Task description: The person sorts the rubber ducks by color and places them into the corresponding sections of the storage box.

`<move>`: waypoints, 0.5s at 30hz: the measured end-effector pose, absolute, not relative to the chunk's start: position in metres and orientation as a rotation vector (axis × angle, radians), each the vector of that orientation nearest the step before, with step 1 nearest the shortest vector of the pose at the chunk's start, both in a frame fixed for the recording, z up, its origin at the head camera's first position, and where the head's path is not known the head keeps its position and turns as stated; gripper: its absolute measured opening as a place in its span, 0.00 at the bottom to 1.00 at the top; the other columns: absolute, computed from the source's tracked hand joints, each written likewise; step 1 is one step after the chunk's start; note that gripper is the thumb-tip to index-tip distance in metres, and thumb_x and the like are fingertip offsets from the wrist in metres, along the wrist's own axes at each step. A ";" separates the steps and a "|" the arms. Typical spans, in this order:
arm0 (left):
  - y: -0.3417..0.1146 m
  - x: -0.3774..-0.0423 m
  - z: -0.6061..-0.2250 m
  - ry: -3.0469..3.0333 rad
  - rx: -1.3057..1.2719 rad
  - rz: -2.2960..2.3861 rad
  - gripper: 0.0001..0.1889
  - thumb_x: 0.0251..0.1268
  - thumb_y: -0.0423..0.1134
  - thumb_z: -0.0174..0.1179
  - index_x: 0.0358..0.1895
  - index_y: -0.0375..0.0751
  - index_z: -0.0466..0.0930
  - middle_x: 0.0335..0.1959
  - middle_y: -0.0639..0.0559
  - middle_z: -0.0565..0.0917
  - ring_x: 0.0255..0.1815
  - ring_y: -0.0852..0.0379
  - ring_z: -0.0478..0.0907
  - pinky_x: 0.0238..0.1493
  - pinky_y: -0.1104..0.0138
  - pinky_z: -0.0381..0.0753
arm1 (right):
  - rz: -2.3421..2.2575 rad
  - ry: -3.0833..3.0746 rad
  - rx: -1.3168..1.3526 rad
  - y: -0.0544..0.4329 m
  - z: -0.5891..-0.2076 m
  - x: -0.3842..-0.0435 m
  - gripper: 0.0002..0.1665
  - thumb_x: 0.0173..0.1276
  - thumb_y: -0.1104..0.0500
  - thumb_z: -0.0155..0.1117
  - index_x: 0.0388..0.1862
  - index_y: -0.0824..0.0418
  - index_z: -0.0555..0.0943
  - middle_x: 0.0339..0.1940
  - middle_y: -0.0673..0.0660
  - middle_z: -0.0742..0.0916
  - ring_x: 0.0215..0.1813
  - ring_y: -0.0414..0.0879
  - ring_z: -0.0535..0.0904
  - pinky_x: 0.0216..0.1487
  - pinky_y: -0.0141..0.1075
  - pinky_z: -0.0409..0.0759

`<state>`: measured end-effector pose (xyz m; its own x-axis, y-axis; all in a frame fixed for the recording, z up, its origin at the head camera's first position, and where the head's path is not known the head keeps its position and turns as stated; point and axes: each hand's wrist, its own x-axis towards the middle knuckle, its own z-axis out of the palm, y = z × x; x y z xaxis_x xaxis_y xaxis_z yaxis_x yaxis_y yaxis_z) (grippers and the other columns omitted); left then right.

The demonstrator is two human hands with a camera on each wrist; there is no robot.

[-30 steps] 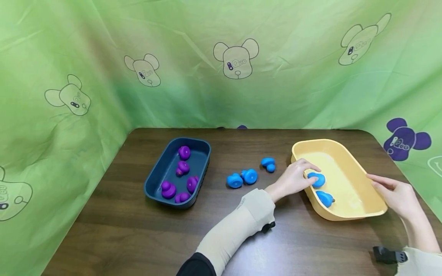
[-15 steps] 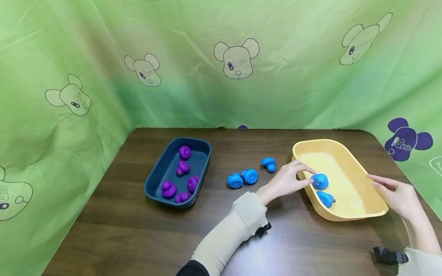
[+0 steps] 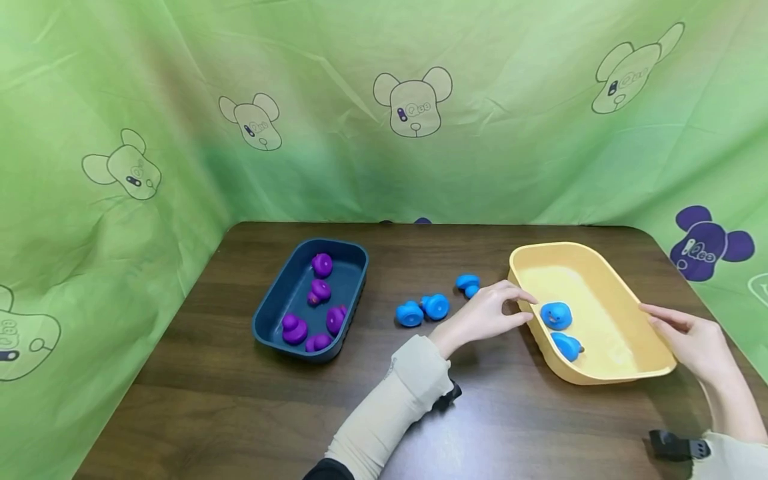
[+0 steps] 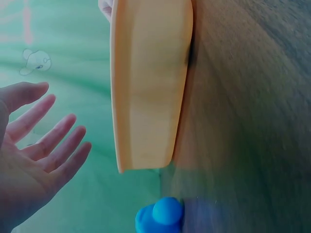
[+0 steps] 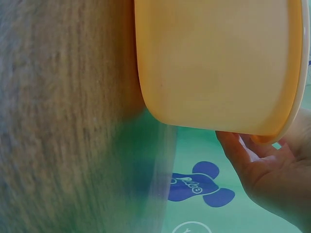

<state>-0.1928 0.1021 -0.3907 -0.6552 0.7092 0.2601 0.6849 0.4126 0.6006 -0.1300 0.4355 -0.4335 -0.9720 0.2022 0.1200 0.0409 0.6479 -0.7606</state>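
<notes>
My left hand [image 3: 489, 311] holds nothing, just outside the left rim of a yellow plastic tub [image 3: 591, 287]. In the left wrist view its fingers [image 4: 60, 145] are spread and relaxed. My right hand [image 3: 690, 340] grips the tub's right rim between thumb and fingers; the right wrist view shows the hand [image 5: 272, 172] at that rim, its fingertips partly hidden. Inside the tub, along the left wall, sit two blue rubber ducks, one upright [image 3: 556, 315] and a nearer one [image 3: 567, 346] tipped over. Another blue duck [image 3: 468, 283] lies beyond my left hand, partly covered by it.
Two more blue ducks, one [image 3: 410, 313] beside the other [image 3: 435, 307], lie on the brown table [image 3: 240, 413] between the containers. A dark blue tray [image 3: 270, 320] at left holds several purple ducks [image 3: 294, 329]. A green printed curtain [image 3: 324, 160] hangs behind the table.
My left hand has let go of the upright blue duck in the tub and drawn back leftward over the rim. The right hand has stayed on the tub's right rim.
</notes>
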 end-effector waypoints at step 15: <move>0.068 -0.193 -0.390 2.642 1.234 1.000 0.15 0.63 0.45 0.52 0.52 0.49 0.75 0.48 0.57 0.75 0.51 0.66 0.68 0.49 0.83 0.61 | 1.223 -2.689 -0.207 0.463 -0.459 -0.142 0.17 0.63 0.52 0.56 0.51 0.46 0.78 0.28 0.18 0.73 0.29 0.18 0.69 0.24 0.21 0.70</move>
<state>-0.1935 0.0684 -0.3898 -0.6778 0.7049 0.2090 0.6666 0.4692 0.5792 -0.1419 0.4631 -0.4589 -0.9741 0.1998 0.1056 0.0517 0.6518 -0.7566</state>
